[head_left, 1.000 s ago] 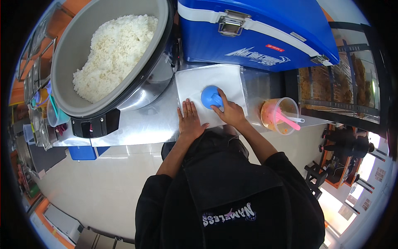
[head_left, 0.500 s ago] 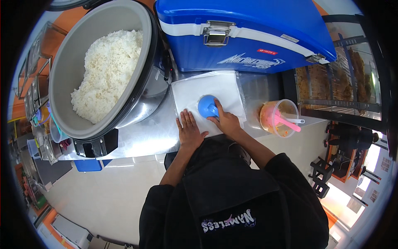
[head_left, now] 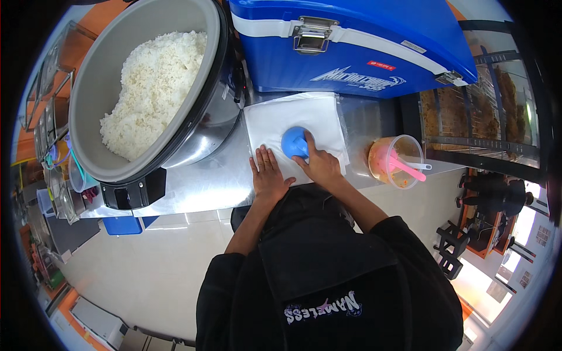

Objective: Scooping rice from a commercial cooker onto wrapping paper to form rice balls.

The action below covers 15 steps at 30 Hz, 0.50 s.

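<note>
A stack of white paper sheets (head_left: pixel 266 120) lies on the steel counter in front of me. On the paper sits a small round blue plastic bowl (head_left: pixel 293 142), seemingly upside down; anything under it is hidden. My right hand (head_left: pixel 323 167) grips its right side, the index finger on top and the thumb at the near edge. My left hand (head_left: pixel 269 178) lies flat on the near left part of the paper, fingers stretched out, a little apart from the bowl.
A large cooker pot of white rice (head_left: pixel 155 88) stands at the left. Behind the paper is a blue cooler box (head_left: pixel 351 64) with metal latches. To the right, a clear tub (head_left: pixel 383 167) holds pink and white utensils, near a glass-fronted case (head_left: pixel 477 111). The steel counter (head_left: pixel 216 187) ends near my waist.
The view has shifted slightly, so the cooker and cooler box appear a bit higher. Both hands stay in place, the right still on the blue bowl, the left flat on the paper.
</note>
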### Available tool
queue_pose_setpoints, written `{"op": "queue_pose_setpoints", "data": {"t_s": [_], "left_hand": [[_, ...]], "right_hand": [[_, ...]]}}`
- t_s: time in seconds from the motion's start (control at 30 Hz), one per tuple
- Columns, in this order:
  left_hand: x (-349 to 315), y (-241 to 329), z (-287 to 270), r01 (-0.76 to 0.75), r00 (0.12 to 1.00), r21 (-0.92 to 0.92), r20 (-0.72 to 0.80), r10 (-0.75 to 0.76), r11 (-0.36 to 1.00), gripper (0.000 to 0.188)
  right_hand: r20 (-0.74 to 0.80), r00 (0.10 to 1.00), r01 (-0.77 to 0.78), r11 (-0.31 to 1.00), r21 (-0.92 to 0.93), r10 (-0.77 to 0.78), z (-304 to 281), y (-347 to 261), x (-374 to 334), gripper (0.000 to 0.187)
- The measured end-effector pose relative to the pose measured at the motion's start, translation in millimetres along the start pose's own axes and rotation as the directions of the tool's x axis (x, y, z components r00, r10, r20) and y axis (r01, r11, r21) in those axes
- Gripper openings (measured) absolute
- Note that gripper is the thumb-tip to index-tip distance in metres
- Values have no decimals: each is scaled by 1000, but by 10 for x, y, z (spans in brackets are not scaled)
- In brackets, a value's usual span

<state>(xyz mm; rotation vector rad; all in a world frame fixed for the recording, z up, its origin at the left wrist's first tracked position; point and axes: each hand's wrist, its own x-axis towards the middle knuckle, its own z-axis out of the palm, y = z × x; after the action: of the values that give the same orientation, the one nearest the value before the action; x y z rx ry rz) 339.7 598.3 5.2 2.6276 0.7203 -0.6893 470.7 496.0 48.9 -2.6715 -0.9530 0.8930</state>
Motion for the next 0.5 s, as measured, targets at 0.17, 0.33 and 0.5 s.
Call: {"op": "queue_pose_setpoints", "data": {"t_s": [0.17, 0.33, 0.5], "left_hand": [[-23, 3, -4, 6, 999, 34, 35, -8, 999, 110], [-41, -23, 54, -17, 997, 16, -69, 18, 1000, 110], [-35, -2, 5, -12, 999, 13, -53, 13, 1000, 108]], "right_hand": [[-155, 984, 89, 996, 7, -87, 341, 207, 4, 86], [-150, 987, 54, 998, -13, -56, 383, 193, 46, 91], [-47, 999, -17, 999, 46, 20, 261, 172, 138, 89]]}}
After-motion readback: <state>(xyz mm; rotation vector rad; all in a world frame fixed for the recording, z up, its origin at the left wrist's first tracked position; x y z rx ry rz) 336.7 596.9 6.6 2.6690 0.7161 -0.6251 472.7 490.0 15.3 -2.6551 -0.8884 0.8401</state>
